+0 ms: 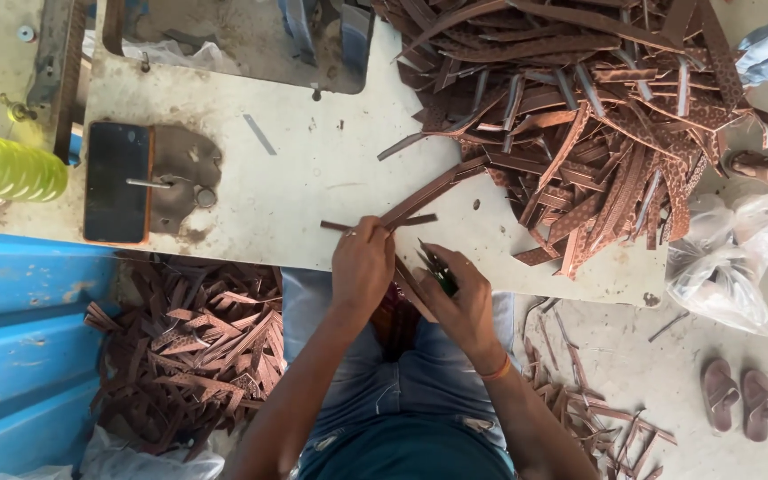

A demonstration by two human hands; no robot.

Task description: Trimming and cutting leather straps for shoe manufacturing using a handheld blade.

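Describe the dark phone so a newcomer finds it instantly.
Start at the worn white table and go to its left end. There a flat black phone with an orange edge lies beside a grey patch; unlike the brown strips, it is rectangular and glossy.

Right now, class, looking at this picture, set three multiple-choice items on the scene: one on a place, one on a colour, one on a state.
1. Where is the big pile of brown strips?
A on the table's right part
B in the plastic bag
C on the blue panel

2. What colour is the right hand's wristband?
A green
B orange
C white

3. How is the left hand?
A open in the air
B flat on the phone
C gripping a strip

Key: 1 A, it covers the tabletop there; 2 B, orange shows at the wrist; 3 C, fingers close round the strip.
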